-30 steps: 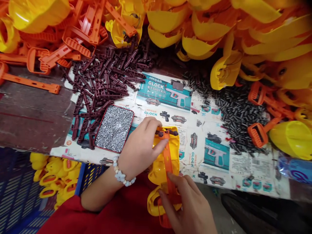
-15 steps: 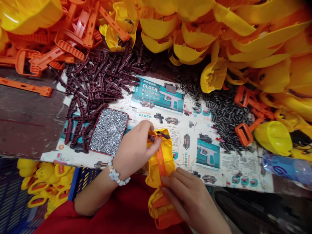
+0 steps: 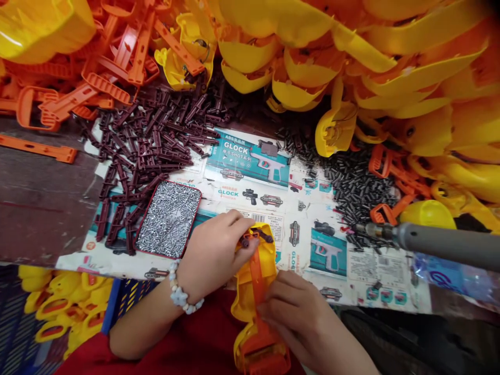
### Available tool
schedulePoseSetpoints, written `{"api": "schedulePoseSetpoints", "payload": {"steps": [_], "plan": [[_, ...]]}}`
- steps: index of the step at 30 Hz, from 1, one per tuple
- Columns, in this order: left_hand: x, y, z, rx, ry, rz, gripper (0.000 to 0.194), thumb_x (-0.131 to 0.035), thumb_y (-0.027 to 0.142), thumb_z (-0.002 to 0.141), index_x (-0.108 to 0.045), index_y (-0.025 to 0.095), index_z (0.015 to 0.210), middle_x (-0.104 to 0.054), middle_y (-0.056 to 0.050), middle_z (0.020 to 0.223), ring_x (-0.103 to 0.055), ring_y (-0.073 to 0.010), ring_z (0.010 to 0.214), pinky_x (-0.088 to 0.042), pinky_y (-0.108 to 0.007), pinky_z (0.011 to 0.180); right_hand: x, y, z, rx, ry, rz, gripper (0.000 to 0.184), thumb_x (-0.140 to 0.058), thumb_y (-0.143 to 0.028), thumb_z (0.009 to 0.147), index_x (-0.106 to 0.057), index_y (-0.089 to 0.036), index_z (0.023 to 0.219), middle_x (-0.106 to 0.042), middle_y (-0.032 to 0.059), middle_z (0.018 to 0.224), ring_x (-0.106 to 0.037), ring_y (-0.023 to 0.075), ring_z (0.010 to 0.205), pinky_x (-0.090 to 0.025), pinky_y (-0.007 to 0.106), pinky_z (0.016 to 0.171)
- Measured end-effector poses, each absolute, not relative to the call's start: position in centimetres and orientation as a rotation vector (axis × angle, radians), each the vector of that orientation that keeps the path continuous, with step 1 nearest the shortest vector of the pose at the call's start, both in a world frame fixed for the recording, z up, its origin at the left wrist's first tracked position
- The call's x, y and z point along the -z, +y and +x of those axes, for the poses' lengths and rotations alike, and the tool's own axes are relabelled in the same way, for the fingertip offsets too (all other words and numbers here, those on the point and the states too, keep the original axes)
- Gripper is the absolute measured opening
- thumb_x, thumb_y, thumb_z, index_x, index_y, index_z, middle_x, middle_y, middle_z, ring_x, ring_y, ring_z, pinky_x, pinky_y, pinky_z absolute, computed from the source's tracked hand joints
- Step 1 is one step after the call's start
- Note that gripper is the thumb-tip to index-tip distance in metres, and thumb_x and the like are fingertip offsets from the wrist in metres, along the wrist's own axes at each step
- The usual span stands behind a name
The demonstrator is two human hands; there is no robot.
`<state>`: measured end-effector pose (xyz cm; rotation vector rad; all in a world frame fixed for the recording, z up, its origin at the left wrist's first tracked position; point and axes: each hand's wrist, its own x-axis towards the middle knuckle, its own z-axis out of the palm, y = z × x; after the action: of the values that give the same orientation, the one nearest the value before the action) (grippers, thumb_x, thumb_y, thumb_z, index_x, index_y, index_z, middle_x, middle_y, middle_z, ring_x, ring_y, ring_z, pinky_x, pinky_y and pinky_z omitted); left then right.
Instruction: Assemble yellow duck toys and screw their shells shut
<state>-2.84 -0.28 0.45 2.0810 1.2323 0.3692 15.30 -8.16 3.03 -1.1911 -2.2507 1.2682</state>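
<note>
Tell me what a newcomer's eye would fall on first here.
Probably the heap of yellow shells at top right, with orange handles piled at top left. Then the red-rimmed tray of silvery pieces left of center, beside the left hand, which holds a yellow casing with the right hand. A gray tool juts in from the right edge.

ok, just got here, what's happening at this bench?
A person's left hand holds the upper end of an open yellow shell, its thumb beside a dark part. An orange strip lies along the shell, and the right hand has its fingers on it lower down. Small metal pieces sit in a red-rimmed tray near the left hand. A grey tool juts in from the right edge.
</note>
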Motion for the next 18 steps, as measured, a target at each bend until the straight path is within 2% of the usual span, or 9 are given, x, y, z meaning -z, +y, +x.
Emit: {"api": "schedulePoseSetpoints", "payload": {"steps": [7,10,13,15,16,18], "plan": [[-0.5,-0.8,-3.4,-0.176,1.147,2.075,0.026,-0.051,0.033,0.087,-0.057,0.022,0.109,-0.063,-0.004,0.095,-0.063,-0.0218,0.084,-0.051,-0.034,0.070,-1.3,-10.7,14.5,-0.864,-2.332,-1.152,0.045,-0.022,-0.019,0.104,-0.044,-0.012,0.065,-0.044,0.0032,0.067,-0.037,0.0169,0.064,-0.021,0.030,0.061],[-0.4,-0.8,-3.4,-0.235,1.145,2.087,0.024,-0.051,0.031,0.088,-0.057,0.021,0.108,-0.065,-0.004,0.095,-0.064,-0.0218,0.084,-0.052,-0.034,0.070,-1.5,-10.5,14.3,-0.946,-2.311,-1.223,0.039,-0.026,-0.015,0.102,-0.050,-0.012,0.071,-0.047,0.0034,0.070,-0.040,0.0171,0.067,-0.024,0.031,0.063],[0.0,-0.8,-3.5,-0.365,1.155,2.123,0.021,-0.047,0.028,0.090,-0.058,0.020,0.106,-0.067,-0.004,0.098,-0.065,-0.0213,0.085,-0.052,-0.035,0.073,-2.4,-8.3,15.2,-1.021,-2.223,-1.222,0.029,-0.030,-0.016,0.102,-0.054,-0.014,0.087,-0.052,0.0026,0.079,-0.046,0.0162,0.073,-0.031,0.030,0.068],[0.3,-0.7,-3.6,-0.433,1.158,2.176,0.022,-0.044,0.030,0.092,-0.059,0.019,0.105,-0.069,-0.004,0.099,-0.066,-0.0216,0.083,-0.053,-0.035,0.071,-2.6,-5.9,16.7,-0.867,-2.167,-1.228,0.024,-0.031,-0.020,0.102,-0.052,-0.017,0.090,-0.054,0.0003,0.081,-0.049,0.0136,0.072,-0.037,0.026,0.067],[0.4,-0.7,-3.7,-0.463,1.160,2.207,0.024,-0.042,0.031,0.093,-0.059,0.019,0.104,-0.069,-0.005,0.098,-0.066,-0.0217,0.082,-0.053,-0.035,0.069,-2.5,-4.4,17.7,-0.671,-2.167,-1.321,0.022,-0.033,-0.021,0.101,-0.051,-0.018,0.089,-0.054,-0.0008,0.080,-0.051,0.0128,0.071,-0.039,0.024,0.065],[0.6,-0.6,-3.8,-0.512,1.179,2.261,0.028,-0.040,0.034,0.094,-0.060,0.018,0.104,-0.070,-0.006,0.098,-0.067,-0.0217,0.079,-0.053,-0.034,0.066,-1.9,-1.4,20.1,-0.395,-2.108,-1.543,0.014,-0.041,-0.020,0.095,-0.052,-0.016,0.090,-0.055,0.0025,0.083,-0.051,0.0164,0.074,-0.039,0.027,0.067]]}}
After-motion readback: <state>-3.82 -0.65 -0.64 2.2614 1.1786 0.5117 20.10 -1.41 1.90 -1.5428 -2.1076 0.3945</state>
